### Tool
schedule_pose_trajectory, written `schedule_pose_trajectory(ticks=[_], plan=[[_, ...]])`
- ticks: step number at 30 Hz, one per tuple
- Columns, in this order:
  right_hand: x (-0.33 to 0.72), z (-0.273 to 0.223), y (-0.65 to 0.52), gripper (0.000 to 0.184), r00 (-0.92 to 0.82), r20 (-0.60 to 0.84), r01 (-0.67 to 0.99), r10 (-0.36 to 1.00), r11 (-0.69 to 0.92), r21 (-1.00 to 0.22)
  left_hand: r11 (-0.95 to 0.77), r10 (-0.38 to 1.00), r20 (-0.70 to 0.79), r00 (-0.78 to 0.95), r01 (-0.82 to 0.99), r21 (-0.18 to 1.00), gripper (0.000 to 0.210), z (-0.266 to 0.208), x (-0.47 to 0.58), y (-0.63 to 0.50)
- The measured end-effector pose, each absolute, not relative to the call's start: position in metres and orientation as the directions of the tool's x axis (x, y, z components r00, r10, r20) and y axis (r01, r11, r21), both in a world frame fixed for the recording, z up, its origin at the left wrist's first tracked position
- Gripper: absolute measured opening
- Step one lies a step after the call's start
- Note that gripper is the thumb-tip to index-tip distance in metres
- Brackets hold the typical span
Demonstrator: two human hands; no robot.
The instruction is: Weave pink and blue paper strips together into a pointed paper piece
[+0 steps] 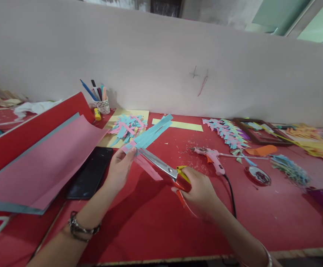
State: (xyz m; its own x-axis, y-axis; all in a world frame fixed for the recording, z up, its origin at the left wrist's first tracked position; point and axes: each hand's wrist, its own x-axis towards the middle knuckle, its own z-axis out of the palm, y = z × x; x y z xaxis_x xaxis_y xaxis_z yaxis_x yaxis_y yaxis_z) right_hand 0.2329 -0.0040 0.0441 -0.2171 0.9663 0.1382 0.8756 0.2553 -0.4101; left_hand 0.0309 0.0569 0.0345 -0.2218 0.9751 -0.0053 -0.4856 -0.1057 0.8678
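Between thumb and fingers, my left hand (122,165) pinches a small bunch of blue paper strips (155,133) that fan up to the right. A pink paper strip (149,168) hangs down from the same grip. My right hand (202,185) is closed round the orange and yellow handles of large scissors (161,167). Their steel blades reach left to the strips close to my left fingertips; whether paper lies between the blades I cannot tell. Behind my left hand, a pile of cut blue and pink paper pieces (128,126) rests on a yellow sheet (117,116).
Pink and blue sheets (53,159) lean at left beside a black phone (90,174). A pen cup (102,106) stands behind. On the right are a corded pink glue gun (213,157), a woven paper strip (226,133), a wooden frame (264,131) and a small dish (258,175).
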Motion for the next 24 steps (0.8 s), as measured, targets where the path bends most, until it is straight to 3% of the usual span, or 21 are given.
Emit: schedule_pose_trajectory(ticks=[24], plan=[[0.2337, 0.0444, -0.0028, 0.027, -0.262, 0.084, 0.840, 0.961, 0.270, -0.472, -0.061, 0.980, -0.044, -0.193, -0.503, 0.862, 0.031, 0.0326, 0.0339, 0.0576]])
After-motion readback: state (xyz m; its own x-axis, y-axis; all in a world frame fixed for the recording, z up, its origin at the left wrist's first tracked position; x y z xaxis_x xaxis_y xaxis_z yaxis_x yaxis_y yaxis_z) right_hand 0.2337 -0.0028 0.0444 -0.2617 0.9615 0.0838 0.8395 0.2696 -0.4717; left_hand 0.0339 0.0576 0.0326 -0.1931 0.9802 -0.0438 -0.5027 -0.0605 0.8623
